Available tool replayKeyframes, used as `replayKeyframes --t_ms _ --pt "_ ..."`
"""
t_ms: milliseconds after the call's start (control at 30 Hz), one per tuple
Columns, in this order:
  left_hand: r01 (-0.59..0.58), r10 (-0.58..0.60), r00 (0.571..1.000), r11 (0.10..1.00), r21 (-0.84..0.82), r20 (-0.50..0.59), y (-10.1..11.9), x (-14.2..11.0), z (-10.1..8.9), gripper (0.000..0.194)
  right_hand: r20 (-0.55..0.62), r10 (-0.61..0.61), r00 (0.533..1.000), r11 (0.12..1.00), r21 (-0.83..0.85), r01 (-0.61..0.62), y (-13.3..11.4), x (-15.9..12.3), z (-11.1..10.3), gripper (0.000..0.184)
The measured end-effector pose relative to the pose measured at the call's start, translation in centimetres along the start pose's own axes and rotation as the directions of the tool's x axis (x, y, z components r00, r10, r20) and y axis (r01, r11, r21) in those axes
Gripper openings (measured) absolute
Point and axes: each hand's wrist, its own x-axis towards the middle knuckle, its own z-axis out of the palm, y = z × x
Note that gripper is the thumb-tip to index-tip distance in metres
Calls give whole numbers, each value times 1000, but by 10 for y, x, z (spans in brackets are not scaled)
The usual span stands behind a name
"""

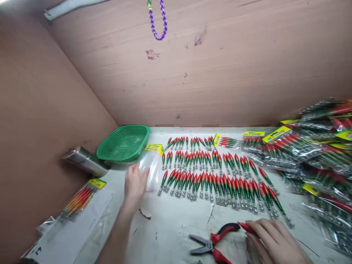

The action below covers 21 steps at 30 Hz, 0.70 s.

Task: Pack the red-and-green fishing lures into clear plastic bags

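My left hand point(134, 185) reaches forward over the white table and rests on an empty clear plastic bag point(151, 168) with a yellow header card; its fingers are blurred by motion. My right hand point(271, 240) lies near the front edge, fingers curled on a red lure-like piece beside the red-handled pliers point(213, 244). Rows of red-and-green squid jig lures point(214, 172) are laid out across the middle of the table, between the two hands and the back wall.
A green mesh basket point(123, 143) stands at the back left beside a steel cylinder point(85, 161). A packed bag of lures point(79, 200) lies at the left. A heap of packed bags point(316, 150) fills the right. Wooden walls close the back and left; a purple cord point(158, 20) hangs above.
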Motion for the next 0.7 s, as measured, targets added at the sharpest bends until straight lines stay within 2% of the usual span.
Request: replayKeyframes --t_ms 67,167,233,333,400,467,567,700 --pt "75 -74 997 995 63 -15 -30 32 -7 35 5 50 999 998 -31 -49 1 -5 -1 34" --pt "132 -132 991 985 109 -10 -54 52 -3 26 59 47 997 999 -1 -47 -21 -3 -2 28" --pt "160 -159 987 980 118 -21 -57 53 1 26 96 12 995 999 40 -16 -46 10 2 21" --pt "194 -192 981 975 108 -30 -55 50 2 28 108 -41 993 998 45 37 -83 45 23 10" --pt "214 -212 977 973 89 -22 -54 50 0 28 110 -65 992 998 31 62 -98 66 39 12" --pt "233 -233 972 970 63 -9 -54 50 -3 28 101 -61 993 998 16 59 -104 74 48 11" --pt "259 -259 966 966 6 5 -56 50 -10 27 73 -1 997 1000 -8 1 -99 54 41 10" --pt "272 -275 961 954 -125 -4 -55 48 -20 18 36 75 997 995 -65 -72 -91 -8 22 14"
